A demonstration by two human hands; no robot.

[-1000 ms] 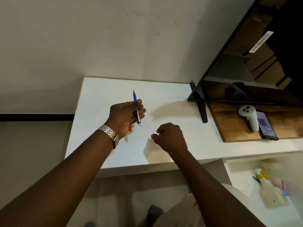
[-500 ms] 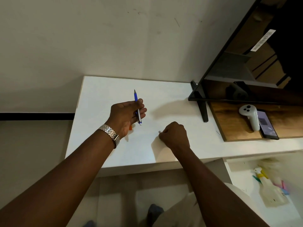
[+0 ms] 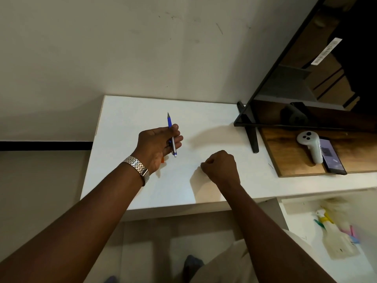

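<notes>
My left hand (image 3: pixel 158 145), with a metal watch on the wrist, holds a blue and silver pen (image 3: pixel 171 135) between thumb and fingers above the white table (image 3: pixel 130 119); the pen's tip points away from me. A small orange thing (image 3: pixel 162 159) shows under that hand, mostly hidden. My right hand (image 3: pixel 221 168) is curled low over the table to the right and pinches a tiny silvery piece (image 3: pixel 201 164) at its fingertips; what the piece is cannot be made out.
A black monitor (image 3: pixel 306 78) on a stand rises at the right. On a wooden board (image 3: pixel 289 160) beside it lie a white controller (image 3: pixel 311 147) and a phone (image 3: pixel 331 156). A spray bottle (image 3: pixel 336 235) stands on a lower white surface at the right. A wall runs behind the table.
My right hand has shifted a little to the right and away from me, and a tiny silvery piece now shows at its fingertips. The left hand with the pen has stayed put.
</notes>
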